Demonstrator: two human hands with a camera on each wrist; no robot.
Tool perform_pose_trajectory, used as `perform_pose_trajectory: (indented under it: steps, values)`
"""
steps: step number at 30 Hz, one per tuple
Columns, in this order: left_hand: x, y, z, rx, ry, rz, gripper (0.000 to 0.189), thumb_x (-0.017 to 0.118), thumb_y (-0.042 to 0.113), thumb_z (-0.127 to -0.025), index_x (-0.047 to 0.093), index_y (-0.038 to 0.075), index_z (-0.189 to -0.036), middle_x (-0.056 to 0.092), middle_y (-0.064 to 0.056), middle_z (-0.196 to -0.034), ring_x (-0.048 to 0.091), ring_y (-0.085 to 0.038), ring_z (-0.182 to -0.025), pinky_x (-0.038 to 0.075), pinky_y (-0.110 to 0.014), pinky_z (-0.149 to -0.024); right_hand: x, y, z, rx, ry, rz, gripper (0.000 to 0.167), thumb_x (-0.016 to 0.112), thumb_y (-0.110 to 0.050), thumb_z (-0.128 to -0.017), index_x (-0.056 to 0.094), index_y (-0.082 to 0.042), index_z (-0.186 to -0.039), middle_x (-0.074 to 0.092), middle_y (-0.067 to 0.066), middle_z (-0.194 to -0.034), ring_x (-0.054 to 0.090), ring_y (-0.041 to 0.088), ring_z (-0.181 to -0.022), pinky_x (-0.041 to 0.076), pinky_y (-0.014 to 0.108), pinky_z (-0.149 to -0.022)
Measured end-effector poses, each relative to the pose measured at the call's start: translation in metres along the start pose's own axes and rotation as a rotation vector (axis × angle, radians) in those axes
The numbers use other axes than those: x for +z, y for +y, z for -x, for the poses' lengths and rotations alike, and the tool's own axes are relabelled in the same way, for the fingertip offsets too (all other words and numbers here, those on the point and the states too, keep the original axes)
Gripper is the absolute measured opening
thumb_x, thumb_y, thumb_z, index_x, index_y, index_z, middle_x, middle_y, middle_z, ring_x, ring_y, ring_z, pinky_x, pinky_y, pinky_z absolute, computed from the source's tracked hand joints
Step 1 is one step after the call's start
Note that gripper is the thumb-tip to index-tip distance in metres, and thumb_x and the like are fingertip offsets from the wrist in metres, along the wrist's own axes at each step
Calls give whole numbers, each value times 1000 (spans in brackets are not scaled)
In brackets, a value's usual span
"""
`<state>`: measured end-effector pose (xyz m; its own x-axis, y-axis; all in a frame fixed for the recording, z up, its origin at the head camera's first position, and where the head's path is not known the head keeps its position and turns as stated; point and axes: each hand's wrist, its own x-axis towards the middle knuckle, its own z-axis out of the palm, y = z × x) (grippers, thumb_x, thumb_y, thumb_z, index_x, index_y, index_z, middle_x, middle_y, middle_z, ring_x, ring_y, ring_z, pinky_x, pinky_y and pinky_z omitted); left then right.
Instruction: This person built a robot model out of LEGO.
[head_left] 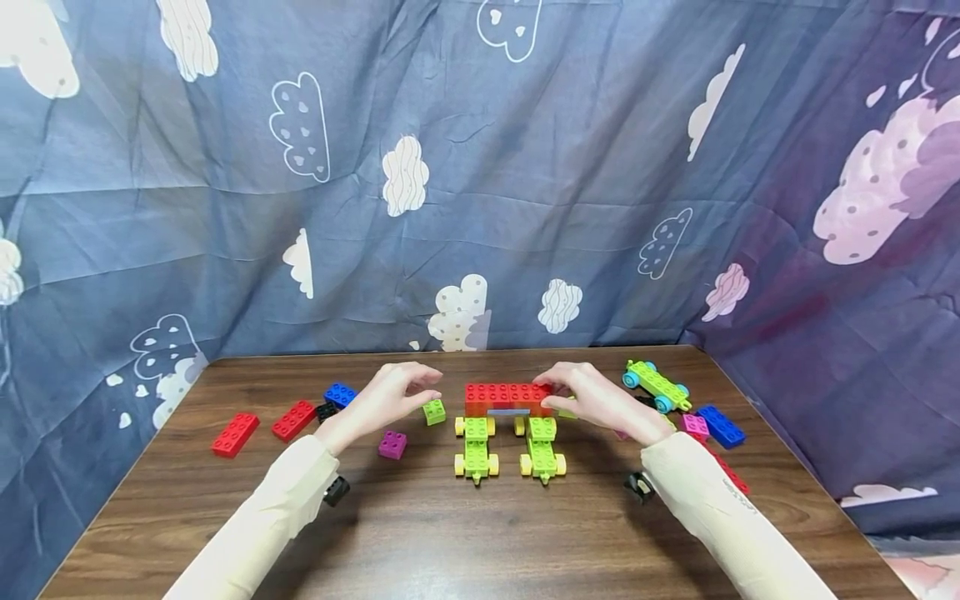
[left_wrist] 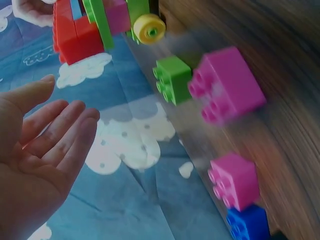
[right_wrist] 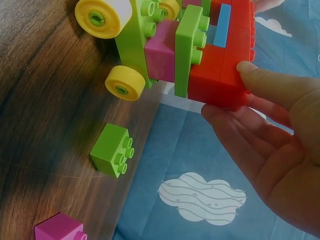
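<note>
- The right hand [head_left: 588,397] grasps the right end of the red bricks [head_left: 498,402] between thumb and fingers.
- The left hand [head_left: 393,394] is released, fingers loosely bent, apart from the bricks' left end.
- The red bricks span 2 green wheeled bases [head_left: 476,460] at mid-desk [head_left: 450,546]; a blue piece [head_left: 508,412] shows on their near side.
- A small green brick [head_left: 433,412] and a purple brick [head_left: 392,444] lie near the left hand.
</note>
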<state>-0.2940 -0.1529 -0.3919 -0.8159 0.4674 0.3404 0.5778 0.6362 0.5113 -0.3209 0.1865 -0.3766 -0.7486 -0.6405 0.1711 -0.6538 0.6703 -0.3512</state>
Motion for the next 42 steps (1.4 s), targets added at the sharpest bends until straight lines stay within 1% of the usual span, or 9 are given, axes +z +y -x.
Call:
perform_pose_trajectory:
  steps: [2, 9, 13, 20, 24, 29, 34, 37, 42]
  values:
    - [-4, -4, 5, 6, 23, -7, 30, 70, 15, -92, 69, 0, -117, 73, -16, -114, 72, -26, -101, 59, -40, -87, 0, 1, 0, -3, 1, 3, 30, 71, -19, -91, 70, -6, -118, 72, 7, -108, 66, 16, -93, 57, 43, -85]
    - [-11, -24, 21, 1, 82, -25, 27, 72, 12, -89, 70, -1, -113, 74, -15, -109, 73, -25, -97, 59, -41, -85, -1, 5, 3, -45, 23, 34, 29, 73, -16, -89, 71, -4, -115, 72, 5, -101, 62, 10, -84, 55, 30, -75]
    - [-17, -38, 32, -17, 105, -58, 26, 73, 10, -87, 70, -3, -110, 74, -18, -107, 74, -29, -94, 59, -45, -82, 0, 5, 3, -58, 29, 46, 29, 73, -16, -89, 71, -4, -115, 72, 6, -102, 63, 12, -86, 55, 31, -76]
    - [-31, -64, 55, -103, 94, -147, 31, 76, 11, -85, 69, -5, -112, 73, -20, -108, 72, -34, -96, 58, -48, -84, 0, 2, 0, -15, 1, 37, 28, 72, -19, -90, 71, -6, -116, 72, 6, -106, 65, 13, -91, 56, 34, -81]
    - [-37, -75, 68, -140, 88, -221, 31, 78, 8, -82, 70, -7, -107, 73, -21, -102, 71, -33, -90, 58, -46, -78, 0, 1, 0, -19, -6, 37, 29, 71, -19, -91, 71, -6, -116, 72, 6, -106, 65, 13, -91, 56, 35, -81]
    - [-41, -82, 78, -155, 83, -340, 27, 81, 5, -75, 72, -7, -98, 72, -19, -90, 70, -29, -79, 58, -42, -71, 1, 1, -1, -33, -2, 35, 28, 71, -19, -91, 71, -6, -116, 72, 6, -106, 65, 14, -91, 57, 39, -81]
    - [-39, -88, 84, -124, 87, -434, 19, 82, 1, -71, 72, -1, -86, 71, -14, -82, 68, -27, -77, 56, -44, -70, 1, 1, 0, -29, -4, 32, 28, 72, -19, -91, 71, -6, -116, 72, 5, -105, 64, 13, -89, 57, 37, -81]
    - [-38, -92, 87, -120, 90, -449, 16, 82, -2, -70, 72, 0, -83, 71, -15, -81, 68, -28, -77, 56, -45, -72, 2, 1, 0, -25, -9, 29, 28, 72, -20, -90, 71, -7, -116, 72, 4, -105, 63, 12, -89, 56, 35, -80]
    - [-39, -92, 91, -144, 85, -435, 15, 81, -3, -72, 72, -2, -83, 71, -15, -82, 69, -30, -79, 57, -46, -74, 2, 1, 0, -24, -11, 31, 28, 72, -20, -91, 71, -8, -116, 71, 4, -106, 62, 13, -89, 55, 35, -80]
